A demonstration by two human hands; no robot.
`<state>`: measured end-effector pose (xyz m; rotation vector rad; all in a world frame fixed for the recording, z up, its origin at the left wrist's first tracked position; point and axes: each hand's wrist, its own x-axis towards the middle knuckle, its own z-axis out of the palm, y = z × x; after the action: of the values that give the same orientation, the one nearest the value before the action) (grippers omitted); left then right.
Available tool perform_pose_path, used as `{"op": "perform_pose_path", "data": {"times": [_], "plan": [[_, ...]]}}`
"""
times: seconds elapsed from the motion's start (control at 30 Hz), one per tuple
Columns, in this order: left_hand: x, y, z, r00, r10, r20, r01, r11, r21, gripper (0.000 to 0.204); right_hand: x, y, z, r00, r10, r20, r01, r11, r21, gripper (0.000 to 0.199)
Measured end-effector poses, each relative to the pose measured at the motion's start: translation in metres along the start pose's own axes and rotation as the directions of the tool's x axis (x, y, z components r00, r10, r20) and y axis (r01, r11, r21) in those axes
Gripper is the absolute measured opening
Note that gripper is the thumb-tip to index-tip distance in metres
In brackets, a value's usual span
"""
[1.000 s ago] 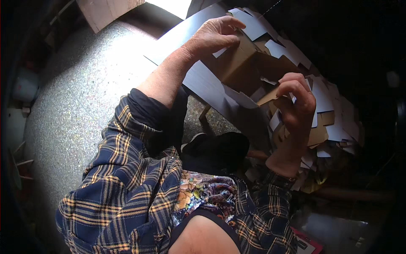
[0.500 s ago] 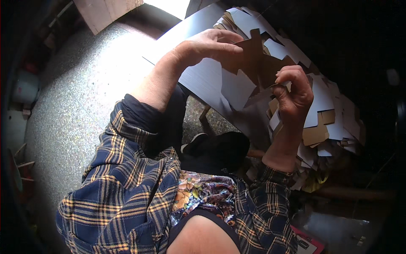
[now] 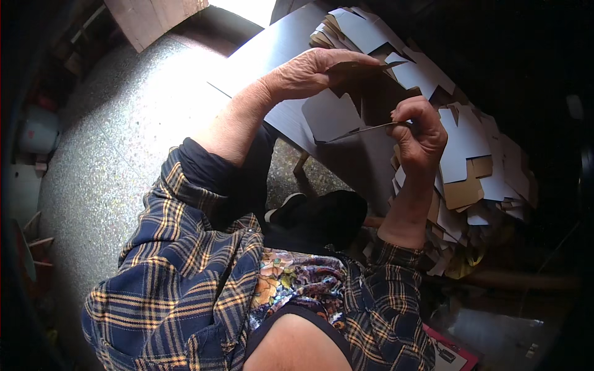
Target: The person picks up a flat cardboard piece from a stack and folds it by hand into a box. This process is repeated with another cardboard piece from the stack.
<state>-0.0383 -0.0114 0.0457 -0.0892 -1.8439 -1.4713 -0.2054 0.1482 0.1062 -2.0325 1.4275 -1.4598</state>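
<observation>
Between my hands is a partly folded cardboard box blank point(image 3: 334, 115), white on one face and brown on the other, held above the table. My left hand point(image 3: 322, 69) grips its far side, fingers stretched along a panel that is now tilted nearly edge-on. The left thumb is partly hidden against the brown face. On the near right side, my right hand point(image 3: 424, 135) pinches a thin edge of the same blank between thumb and curled fingers. A white flap with rounded corners hangs at the blank's left end.
A pale table point(image 3: 281, 46) lies under my hands. Heaped along its right side are several flat white-and-brown cardboard blanks point(image 3: 464, 148). A table leg point(image 3: 301, 166) and my shoe show below. A pink-edged clipboard point(image 3: 455, 352) is at the lower right.
My left hand has moved slightly right, its fingers straightening over the blank. The far panel has tilted from facing me to nearly edge-on. My right hand has shifted a little left, still pinching.
</observation>
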Motion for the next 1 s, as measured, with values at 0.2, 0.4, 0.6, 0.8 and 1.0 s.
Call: {"op": "perform_pose_path", "data": {"times": [0.2, 0.4, 0.6, 0.8, 1.0], "plan": [[-0.005, 0.008, -0.010, 0.967, -0.215, 0.134, 0.188, 0.964, 0.190, 0.050, -0.004, 0.017, -0.001, 0.998, 0.055, -0.013, -0.051, 0.981, 0.187, 0.017], [-0.002, -0.002, -0.007, 0.981, -0.137, 0.139, 0.113, 0.979, 0.168, 0.061, -0.009, 0.024, 0.003, 0.990, 0.065, -0.124, -0.030, 0.964, 0.265, 0.018], [-0.003, 0.003, -0.004, 0.985, -0.130, 0.114, 0.093, 0.955, 0.282, 0.062, -0.005, 0.025, 0.005, 0.993, -0.035, -0.117, 0.058, 0.978, 0.199, 0.014], [-0.005, -0.001, 0.005, 0.967, -0.145, 0.208, 0.078, 0.950, 0.302, 0.076, -0.019, 0.027, 0.009, 0.986, -0.087, -0.139, 0.107, 0.984, 0.143, 0.013], [-0.007, -0.002, 0.012, 0.957, -0.138, 0.256, 0.023, 0.914, 0.405, 0.081, -0.025, 0.032, 0.007, 0.986, -0.015, -0.168, 0.040, 0.988, 0.150, 0.012]]}}
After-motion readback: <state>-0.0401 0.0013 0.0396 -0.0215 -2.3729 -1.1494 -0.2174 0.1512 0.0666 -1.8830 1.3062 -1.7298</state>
